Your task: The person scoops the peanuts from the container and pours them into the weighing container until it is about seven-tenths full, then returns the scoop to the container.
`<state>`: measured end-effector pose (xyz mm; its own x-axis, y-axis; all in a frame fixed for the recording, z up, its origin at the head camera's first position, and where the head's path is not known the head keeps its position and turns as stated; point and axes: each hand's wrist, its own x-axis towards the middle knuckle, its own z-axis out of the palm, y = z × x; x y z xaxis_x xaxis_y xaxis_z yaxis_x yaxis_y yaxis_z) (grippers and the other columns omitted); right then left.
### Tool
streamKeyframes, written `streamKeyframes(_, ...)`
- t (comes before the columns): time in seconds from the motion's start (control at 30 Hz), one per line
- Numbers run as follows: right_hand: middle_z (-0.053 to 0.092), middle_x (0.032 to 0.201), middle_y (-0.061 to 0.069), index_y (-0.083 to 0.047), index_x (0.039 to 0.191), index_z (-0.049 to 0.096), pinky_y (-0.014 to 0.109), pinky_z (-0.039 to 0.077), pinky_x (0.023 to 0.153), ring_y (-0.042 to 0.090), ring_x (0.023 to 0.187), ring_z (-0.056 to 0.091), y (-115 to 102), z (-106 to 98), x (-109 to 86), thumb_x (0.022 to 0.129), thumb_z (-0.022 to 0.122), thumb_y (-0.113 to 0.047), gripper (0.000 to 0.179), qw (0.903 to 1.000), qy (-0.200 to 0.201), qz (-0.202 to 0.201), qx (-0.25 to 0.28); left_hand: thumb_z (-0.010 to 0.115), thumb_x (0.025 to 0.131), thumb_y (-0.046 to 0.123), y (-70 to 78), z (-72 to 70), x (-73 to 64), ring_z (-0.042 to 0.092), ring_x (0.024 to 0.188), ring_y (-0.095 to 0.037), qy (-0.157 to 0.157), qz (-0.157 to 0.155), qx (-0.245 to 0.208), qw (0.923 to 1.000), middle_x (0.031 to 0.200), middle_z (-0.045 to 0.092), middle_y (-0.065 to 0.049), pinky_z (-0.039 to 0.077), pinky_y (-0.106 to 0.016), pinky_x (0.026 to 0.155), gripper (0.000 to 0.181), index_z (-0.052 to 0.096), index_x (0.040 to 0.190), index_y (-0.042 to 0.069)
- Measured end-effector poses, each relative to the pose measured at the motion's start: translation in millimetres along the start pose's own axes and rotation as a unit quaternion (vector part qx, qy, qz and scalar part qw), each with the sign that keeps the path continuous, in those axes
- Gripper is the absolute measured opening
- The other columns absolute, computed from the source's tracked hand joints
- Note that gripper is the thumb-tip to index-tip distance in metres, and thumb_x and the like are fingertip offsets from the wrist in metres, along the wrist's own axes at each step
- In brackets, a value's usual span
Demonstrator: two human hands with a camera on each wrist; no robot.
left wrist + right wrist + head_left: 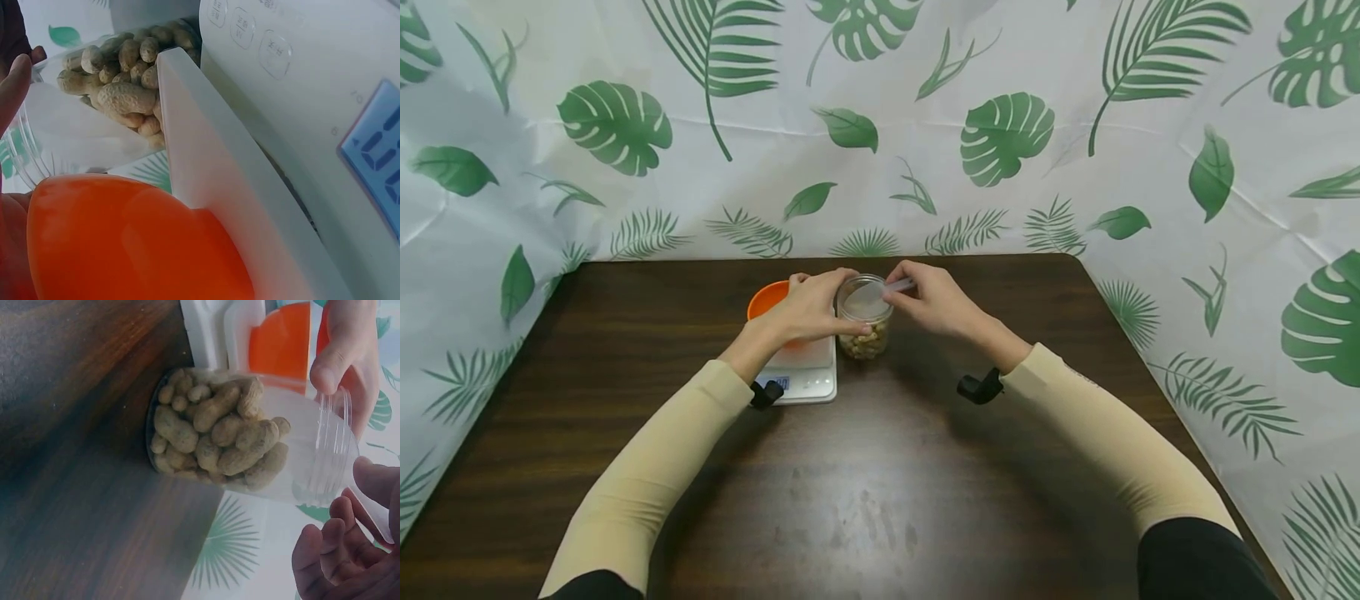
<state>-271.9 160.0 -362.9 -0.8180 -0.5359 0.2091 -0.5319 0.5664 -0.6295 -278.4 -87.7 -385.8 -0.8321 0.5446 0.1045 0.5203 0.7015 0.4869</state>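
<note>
Black fabric sleeves sit nearest; your left hand grips a clear round peanut jar just beside the white plastic scale, your right hand pinches a translucent plastic scoop: keep it level

Jar clear plast., peanuts rough, bowl smooth plast., tbl wood-look

Screened-off workspace: leaf-print sheeting lines a table.
</note>
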Motion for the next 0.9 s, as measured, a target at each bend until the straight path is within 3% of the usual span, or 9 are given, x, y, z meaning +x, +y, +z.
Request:
streamKeyframes(0.17,0.067,0.11,0.009,-0.005,0.112,0.065,0.039,0.056,0.082,0.022,0.096,0.068,-1,-2,5.1,0.101,0.068,-0.016,0.015,0.9998,0.003,-0.017,-0.008,0.079,0.083,0.06,-0.2,-3.8,3.9,0.058,0.118,-0.024,-0.005,-0.003,-0.001,1.0,0.134,0.062,-0.005,0.023,-0.058,0.103,0.091,0.046,0.15,0.008)
streamKeyframes(0.57,0.069,0.112,0.008,-0.007,0.115,0.065,0.039,0.054,0.076,0.021,0.095,0.067,-4,-3,5.1,0.102,0.068,-0.019,0.018,0.9998,-0.006,-0.012,-0.012,0.079,0.082,0.061,-0.6,-2.3,5.3,0.059,0.116,-0.024,-0.014,-0.006,-0.001,0.9999,0.132,0.064,-0.005,0.022,-0.057,0.103,0.091,0.047,0.149,0.008)
streamKeyframes(0.9,0.068,0.114,0.008,-0.007,0.115,0.063,0.042,0.054,0.085,0.023,0.105,0.066,-7,-12,5.3,0.103,0.065,-0.021,0.018,0.9994,-0.029,-0.012,-0.015,0.081,0.082,0.059,-1.0,-1.0,3.0,0.058,0.118,-0.024,-0.02,-0.011,-0.006,0.9997,0.134,0.064,-0.006,0.023,-0.057,0.103,0.09,0.047,0.148,0.007)
